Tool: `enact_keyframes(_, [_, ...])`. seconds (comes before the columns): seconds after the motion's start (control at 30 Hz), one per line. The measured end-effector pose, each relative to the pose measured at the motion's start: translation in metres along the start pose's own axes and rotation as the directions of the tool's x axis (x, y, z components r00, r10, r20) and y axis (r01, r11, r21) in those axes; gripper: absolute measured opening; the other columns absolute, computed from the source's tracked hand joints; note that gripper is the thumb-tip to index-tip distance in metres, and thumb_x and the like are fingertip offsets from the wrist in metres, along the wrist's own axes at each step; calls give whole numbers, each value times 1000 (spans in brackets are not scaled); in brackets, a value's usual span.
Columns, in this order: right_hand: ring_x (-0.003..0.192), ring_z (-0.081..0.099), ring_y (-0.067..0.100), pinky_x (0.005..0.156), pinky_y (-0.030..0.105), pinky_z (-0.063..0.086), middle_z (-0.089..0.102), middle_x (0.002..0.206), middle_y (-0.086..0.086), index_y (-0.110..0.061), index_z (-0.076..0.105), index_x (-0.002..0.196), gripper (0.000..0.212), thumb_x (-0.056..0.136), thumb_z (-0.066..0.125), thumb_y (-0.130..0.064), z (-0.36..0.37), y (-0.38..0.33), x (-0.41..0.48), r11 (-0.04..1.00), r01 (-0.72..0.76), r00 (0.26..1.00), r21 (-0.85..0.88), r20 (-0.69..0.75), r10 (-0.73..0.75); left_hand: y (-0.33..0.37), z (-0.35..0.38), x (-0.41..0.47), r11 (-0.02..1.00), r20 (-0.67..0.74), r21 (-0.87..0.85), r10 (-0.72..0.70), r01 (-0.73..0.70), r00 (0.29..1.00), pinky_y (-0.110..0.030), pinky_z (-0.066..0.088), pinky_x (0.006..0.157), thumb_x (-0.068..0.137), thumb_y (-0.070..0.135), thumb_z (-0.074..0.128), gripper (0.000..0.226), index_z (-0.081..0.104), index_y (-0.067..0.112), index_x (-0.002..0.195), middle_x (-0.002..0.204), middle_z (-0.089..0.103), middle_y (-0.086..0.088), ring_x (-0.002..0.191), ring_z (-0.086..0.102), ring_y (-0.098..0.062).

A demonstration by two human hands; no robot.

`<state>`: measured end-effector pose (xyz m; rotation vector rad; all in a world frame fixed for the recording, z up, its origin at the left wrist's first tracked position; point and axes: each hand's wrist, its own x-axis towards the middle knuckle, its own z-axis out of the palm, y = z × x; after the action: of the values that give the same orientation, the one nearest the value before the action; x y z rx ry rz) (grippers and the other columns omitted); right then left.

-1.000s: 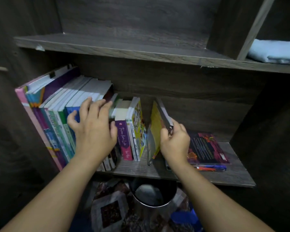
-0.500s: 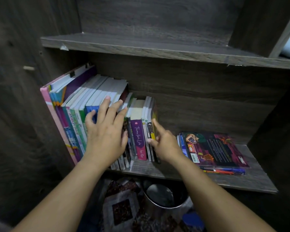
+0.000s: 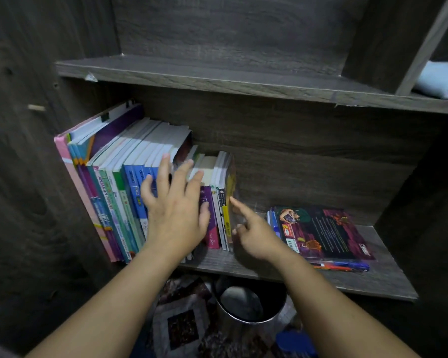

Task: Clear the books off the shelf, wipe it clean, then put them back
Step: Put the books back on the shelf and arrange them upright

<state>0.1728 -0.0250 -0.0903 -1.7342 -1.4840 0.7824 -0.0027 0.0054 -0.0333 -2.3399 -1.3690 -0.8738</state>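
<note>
A row of upright books leans against the left wall of the dark wooden shelf. My left hand lies flat with spread fingers against the spines in the middle of the row. My right hand is just right of the last book, a yellow-spined one, with its forefinger stretched toward that book and the other fingers curled; it holds nothing. A small stack of books lies flat on the right half of the shelf.
An upper shelf board runs above the books, with a light blue folded cloth at its far right. Below the shelf stand a round metal bin and a patterned cloth on the floor.
My right hand pushed the yellow book upright against the row and let it go, now only pointing at it. My left hand stayed pressed on the spines. The view shifted left.
</note>
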Motion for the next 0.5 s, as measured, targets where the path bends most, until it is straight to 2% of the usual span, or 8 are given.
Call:
enact_keyframes(0.07, [121, 53, 23, 102, 22, 38, 49, 141, 7, -30, 40, 145, 65, 91, 42, 6, -11, 1, 0, 987, 28, 997, -159, -66, -39, 11, 5, -2, 999, 8, 7, 52, -52, 999, -52, 21, 100, 75, 35, 68, 58, 57, 11, 127, 137, 49, -7, 138, 28, -33])
enact_keyframes(0.13, [126, 48, 21, 97, 13, 31, 49, 138, 9, -21, 47, 141, 59, 89, 44, 8, -19, 1, -4, 973, 31, 995, -230, -87, -53, 20, 11, -1, 999, 39, 13, 43, -43, 998, -48, 25, 94, 75, 40, 68, 61, 56, 11, 128, 134, 52, -6, 130, 35, -30])
enact_keyframes(0.23, [127, 47, 20, 93, 10, 28, 50, 138, 9, -20, 50, 139, 54, 91, 44, 5, -26, 5, -9, 959, 31, 995, -282, -83, -57, 26, 20, -1, 999, 85, 40, -6, 2, 996, -46, 28, 89, 76, 46, 65, 67, 53, 9, 131, 134, 52, -7, 125, 39, -29])
enact_keyframes(0.33, [127, 47, 20, 96, 13, 29, 49, 137, 8, -22, 48, 140, 54, 91, 45, 2, -28, 8, -13, 949, 62, 995, -310, -53, -82, 27, 26, 1, 999, 48, 37, -17, 15, 999, -45, 26, 87, 77, 48, 64, 64, 56, 10, 128, 128, 57, -5, 121, 40, -28])
enact_keyframes(0.43, [128, 45, 22, 100, 16, 30, 49, 136, 9, -23, 48, 140, 54, 91, 45, 1, -31, 10, -18, 934, 78, 996, -349, -22, -92, 27, 25, 4, 1000, -29, 11, -21, 21, 999, -43, 26, 82, 78, 47, 65, 47, 64, 12, 110, 110, 64, -2, 114, 46, -28])
enact_keyframes(0.5, [128, 45, 22, 101, 18, 30, 50, 136, 8, -23, 48, 139, 53, 92, 45, 1, -32, 8, -21, 935, 82, 996, -346, -12, -92, 29, 21, 5, 999, -67, -40, -30, 28, 997, -41, 29, 76, 79, 41, 67, 31, 60, 13, 90, 92, 62, -2, 99, 52, -28])
